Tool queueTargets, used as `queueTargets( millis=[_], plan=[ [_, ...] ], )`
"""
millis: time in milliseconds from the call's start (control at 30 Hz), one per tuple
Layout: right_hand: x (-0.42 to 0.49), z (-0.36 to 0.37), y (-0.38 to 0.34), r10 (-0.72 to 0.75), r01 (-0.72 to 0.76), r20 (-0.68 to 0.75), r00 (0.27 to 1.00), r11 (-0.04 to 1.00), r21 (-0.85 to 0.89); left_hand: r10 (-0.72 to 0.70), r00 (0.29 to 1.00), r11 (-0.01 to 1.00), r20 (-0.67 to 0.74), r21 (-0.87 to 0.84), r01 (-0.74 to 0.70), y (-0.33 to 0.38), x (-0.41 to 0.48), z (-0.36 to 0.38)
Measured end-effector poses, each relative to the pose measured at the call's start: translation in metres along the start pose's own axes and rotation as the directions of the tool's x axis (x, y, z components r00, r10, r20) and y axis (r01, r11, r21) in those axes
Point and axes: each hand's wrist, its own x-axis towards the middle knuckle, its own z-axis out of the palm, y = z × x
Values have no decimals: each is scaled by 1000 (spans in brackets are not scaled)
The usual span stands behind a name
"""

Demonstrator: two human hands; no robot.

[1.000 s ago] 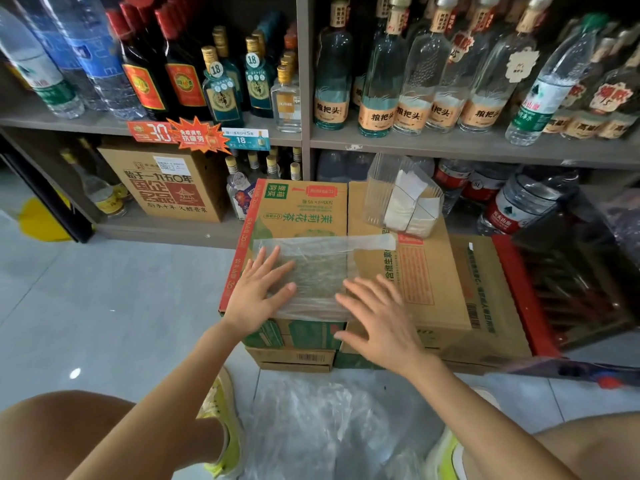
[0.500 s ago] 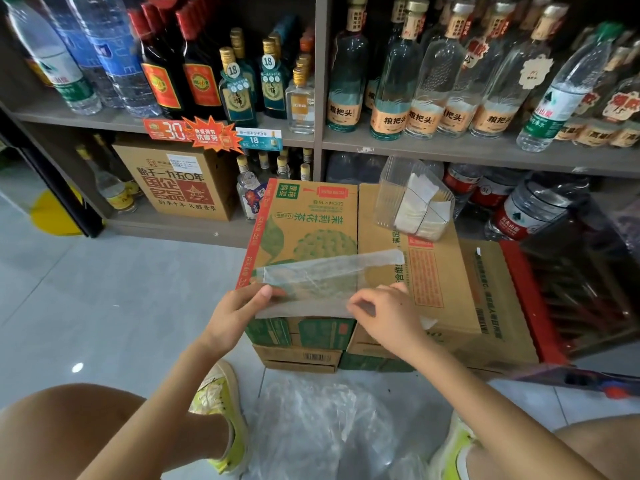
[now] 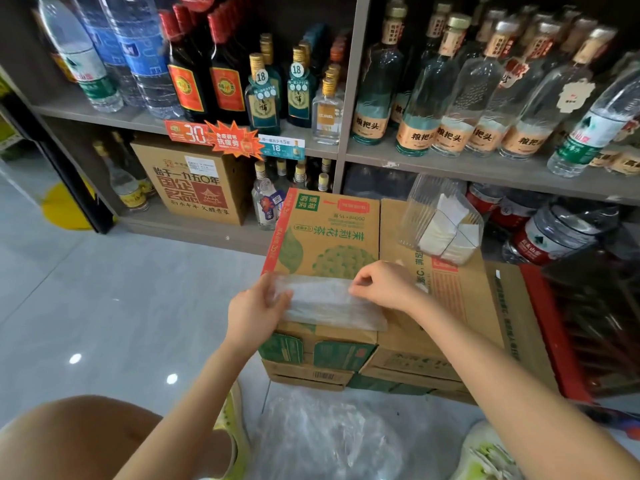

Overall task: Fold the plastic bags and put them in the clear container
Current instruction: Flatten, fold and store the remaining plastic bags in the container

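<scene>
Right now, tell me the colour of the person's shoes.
Yellow-green shoes; the head view shows them best.

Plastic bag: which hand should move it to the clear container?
Probably right: the right hand pinches the plastic bag at the end nearest the clear container; the left hand grips the far end.

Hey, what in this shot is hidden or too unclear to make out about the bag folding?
All in the head view:
1. Folded bags in the clear container: its ribbed wall blurs their number.
2. Loose bag pile: cut off by the bottom edge, so the count is unreadable.
3. Plastic bag on the carton: the layers are indistinguishable because the film is too sheer.
4. That bag's far right corner: covered by the right hand.
</scene>
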Motion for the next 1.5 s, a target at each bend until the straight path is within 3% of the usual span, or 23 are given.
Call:
queueTargets(
  millis=[67, 200, 267, 333, 467, 667, 767, 867, 1033, 1400, 1500],
  plan=[
    [4, 4, 1, 2, -2, 1, 1000, 1000, -17, 19, 997, 994, -74, 108, -11, 1, 0, 1],
    [6, 7, 2, -19, 19, -3, 1000, 999, -48, 283, 912, 938, -297, 286, -198, -1, -5, 4],
    [7, 7, 2, -22, 22, 0, 1000, 998, -53, 437, 869, 879, -234, 318, -356, 3, -9, 11],
    [8, 8, 2, -22, 21, -5, 1000, 998, -56, 503, 860, 830, -90, 328, -451, 6, -13, 22],
    [10, 11, 4, -20, 18, -24, 1000, 998, -58, 400, 915, 861, 51, 322, -394, 8, -13, 39],
    [3, 7, 2, -2, 0, -39, 999, 999, -43, 366, 922, 816, 126, 433, -383, 3, -9, 50],
    [-9, 11, 1, -39, 5, -212, 976, 987, -158, 388, 914, 801, 117, 448, -397, 1, -9, 53],
    [-24, 34, -12, -193, 108, -357, 914, 964, -244, 399, 908, 793, 125, 450, -411, -1, -8, 54],
    [-35, 74, -17, -209, 177, -78, 975, 937, -301, 386, 905, 787, 178, 449, -423, -4, -6, 54],
    [-84, 50, 83, 80, -117, -121, 989, 936, -333, 389, 888, 760, 246, 459, -460, -6, -4, 53],
    [-85, 46, 67, -20, -71, -278, 960, 947, -313, 385, 888, 761, 251, 457, -460, -5, -3, 51]
  ],
)
